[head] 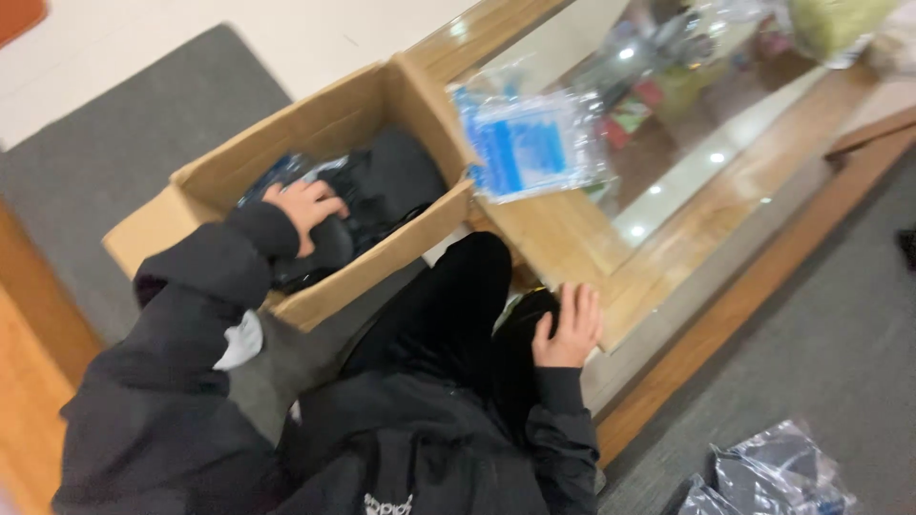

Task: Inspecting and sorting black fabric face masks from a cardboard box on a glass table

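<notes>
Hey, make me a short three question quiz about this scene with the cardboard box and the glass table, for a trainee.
1. True or false: the left hand is inside the cardboard box.
2. What does the right hand rest on? A) the person's dark-clad knee B) the box flap C) the grey carpet
3. What lies on the wooden table frame next to the box?

Key: 1 true, it rests on the dark packed items. 2 A, the knee. 3 a clear plastic bag with blue contents.
</notes>
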